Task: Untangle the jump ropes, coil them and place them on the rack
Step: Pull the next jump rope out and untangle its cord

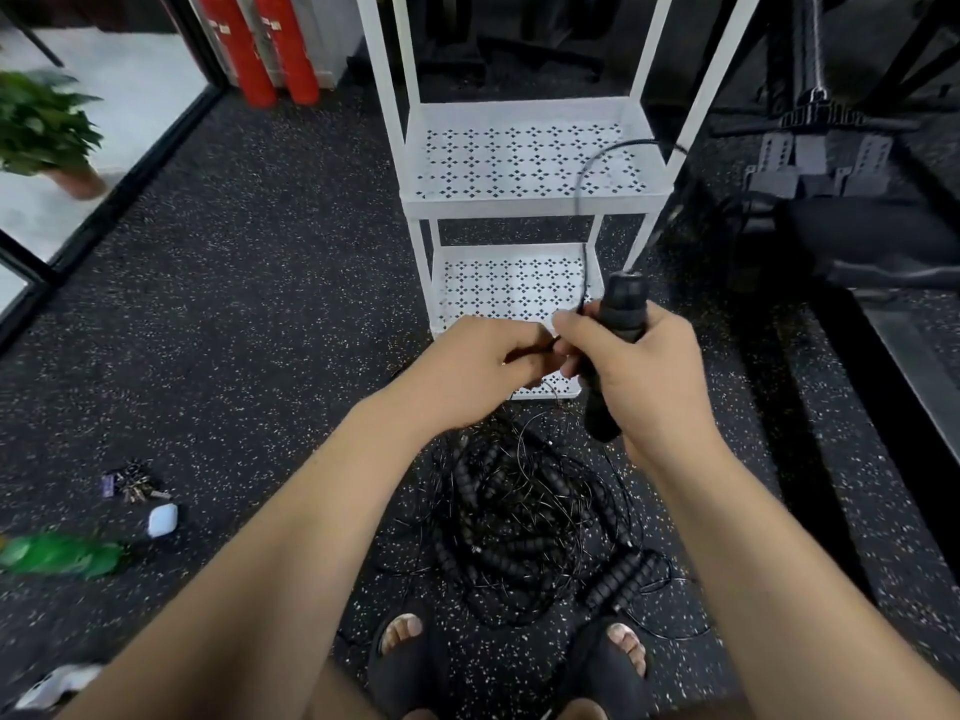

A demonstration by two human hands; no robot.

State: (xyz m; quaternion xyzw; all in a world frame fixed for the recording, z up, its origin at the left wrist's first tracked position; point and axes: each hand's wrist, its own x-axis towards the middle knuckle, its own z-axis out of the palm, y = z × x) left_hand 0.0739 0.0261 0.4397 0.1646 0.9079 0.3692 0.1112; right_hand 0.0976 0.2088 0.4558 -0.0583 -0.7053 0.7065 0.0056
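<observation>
— So, why is the right hand [639, 366] raised in front of the rack [519, 207]?
— It wraps its fingers round a black handle [621, 324], held upright. I judge that holds this end clear of the tangle while the rope is worked free.
— And the left hand [467, 366]?
— It is just beside the right, also before the rack, and pinches the thin cord [584, 200] between thumb and fingers. The cord arcs up across the rack's upper shelf. Probably this hand is feeding the cord in for a coil.
— Where are the other ropes?
— They lie in a tangled pile [524, 517] on the floor at the rack's foot, on the person's side. No coil sits on the rack yet.
— Counts?
— Two shelves show. One handle is certainly gripped. Whether a second lies under it, I cannot tell. The pile shows several ribbed handles, too knotted to count. Behind the rack to its left stand two red cylinders [260, 49]. On the floor left of it are one key bunch [132, 483], one white case [162, 519] and one green bottle [62, 556].
</observation>
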